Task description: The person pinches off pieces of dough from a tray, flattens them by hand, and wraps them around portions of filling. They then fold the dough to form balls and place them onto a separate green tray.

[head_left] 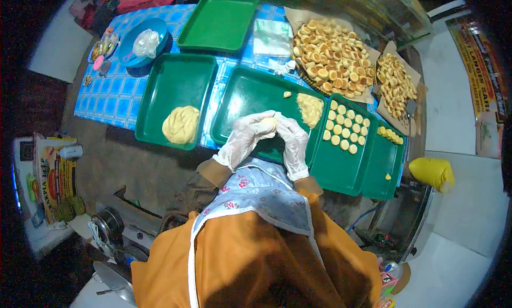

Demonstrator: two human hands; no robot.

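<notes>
My left hand [248,136] and my right hand [293,139], both in clear plastic gloves, meet over the near edge of a green tray [242,89]. A small piece of pale dough [274,122] shows between their fingertips, its underside hidden. On the same tray lie a wedge of dough [310,110] with a rough surface and a small loose dough bit [287,94]. Several flat round dough pieces [345,132] sit in rows on the tray to the right. A large smooth dough lump [181,125] rests on the left tray [176,76].
Browned round pastries [333,57] are heaped on paper at the back right, with a second heap [396,84] beside them. A rightmost tray [384,164] holds several dough pieces. At the back are a green tray [218,21], a blue basin [130,39] and plastic bags [272,37].
</notes>
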